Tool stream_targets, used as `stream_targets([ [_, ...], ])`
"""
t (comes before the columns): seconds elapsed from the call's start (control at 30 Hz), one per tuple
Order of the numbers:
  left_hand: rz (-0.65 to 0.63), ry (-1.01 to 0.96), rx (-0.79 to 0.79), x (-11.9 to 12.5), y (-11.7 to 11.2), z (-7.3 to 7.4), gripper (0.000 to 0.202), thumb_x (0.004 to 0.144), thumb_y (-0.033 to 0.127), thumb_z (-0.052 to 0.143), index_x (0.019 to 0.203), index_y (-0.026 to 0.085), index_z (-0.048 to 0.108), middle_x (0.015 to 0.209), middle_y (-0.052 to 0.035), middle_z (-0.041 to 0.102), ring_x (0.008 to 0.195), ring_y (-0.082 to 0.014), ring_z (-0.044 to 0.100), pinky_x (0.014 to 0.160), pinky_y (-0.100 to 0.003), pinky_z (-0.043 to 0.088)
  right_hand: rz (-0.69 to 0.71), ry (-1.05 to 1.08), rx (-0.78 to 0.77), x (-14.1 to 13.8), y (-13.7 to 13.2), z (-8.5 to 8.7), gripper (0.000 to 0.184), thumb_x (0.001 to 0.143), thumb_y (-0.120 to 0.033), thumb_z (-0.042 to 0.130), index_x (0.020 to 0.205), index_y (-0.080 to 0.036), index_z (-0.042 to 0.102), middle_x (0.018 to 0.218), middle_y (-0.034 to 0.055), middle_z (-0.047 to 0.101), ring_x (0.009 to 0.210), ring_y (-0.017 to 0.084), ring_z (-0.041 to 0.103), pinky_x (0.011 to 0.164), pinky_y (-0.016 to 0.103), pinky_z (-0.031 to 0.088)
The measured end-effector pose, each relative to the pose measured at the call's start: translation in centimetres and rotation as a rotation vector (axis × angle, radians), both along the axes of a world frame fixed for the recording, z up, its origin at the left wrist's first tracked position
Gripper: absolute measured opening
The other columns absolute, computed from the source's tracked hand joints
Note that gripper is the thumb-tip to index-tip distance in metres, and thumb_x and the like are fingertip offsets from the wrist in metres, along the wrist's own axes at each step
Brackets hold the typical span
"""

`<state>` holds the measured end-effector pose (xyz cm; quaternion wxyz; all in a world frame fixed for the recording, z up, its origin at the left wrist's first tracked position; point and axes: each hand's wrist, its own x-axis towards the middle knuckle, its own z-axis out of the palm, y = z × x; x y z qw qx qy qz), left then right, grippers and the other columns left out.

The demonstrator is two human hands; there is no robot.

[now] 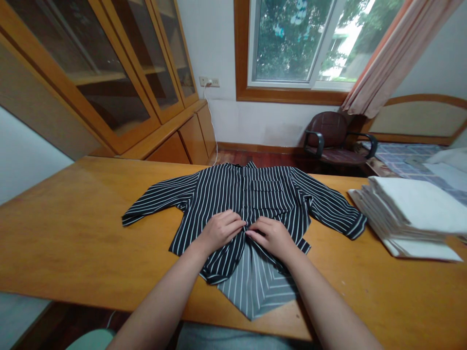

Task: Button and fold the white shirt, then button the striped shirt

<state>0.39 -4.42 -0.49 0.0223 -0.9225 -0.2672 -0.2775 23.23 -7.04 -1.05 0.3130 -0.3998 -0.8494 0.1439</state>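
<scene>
A black shirt with white stripes point(219, 194) lies front side up on the wooden table, its sleeves spread to both sides. Low on the front opening, my left hand point(223, 228) pinches the shirt's edge from the left. Close beside it, my right hand point(270, 236) grips the other edge with bent fingers. The fingertips of both hands almost meet at the middle placket. Any button between them is hidden. Below the hands the front panels part, and the greyish inner side of the back panel point(251, 287) shows.
A stack of folded white sheets point(419, 209) sits at the table's right end. The wooden table point(91, 233) reaches to the left wall. Behind it stand a glass-door cabinet point(168, 116), a brown armchair point(328, 136) and a bed point(408, 155). A window point(292, 43) is at the back.
</scene>
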Motion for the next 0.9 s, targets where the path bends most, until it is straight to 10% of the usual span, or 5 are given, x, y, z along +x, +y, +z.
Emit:
stream_targets([
  [0.6,0.017,-0.029,0.029,0.0,0.0,-0.3,0.014,0.096,0.017,0.053,0.104,0.017,0.065,0.092,-0.0058,0.067,0.084,-0.0172,0.062,0.070,-0.029,0.052,0.133,0.056,-0.075,-0.3,-0.6,1.1,0.017,0.093,-0.021,0.056,0.078,-0.020,0.064,0.069,-0.0001,0.062,0.064,0.013,0.059,0.063,0.024,0.045],
  [0.9,0.021,-0.034,0.039,0.1,0.0,0.0,0.013,0.097,0.018,0.052,0.102,0.017,0.065,0.089,-0.0053,0.066,0.081,-0.0165,0.061,0.068,-0.028,0.051,-0.040,0.215,-0.138,-0.3,0.3,-0.4,0.014,0.094,-0.034,0.063,0.098,-0.022,0.068,0.084,0.0021,0.067,0.074,0.015,0.064,0.069,0.026,0.050],
])
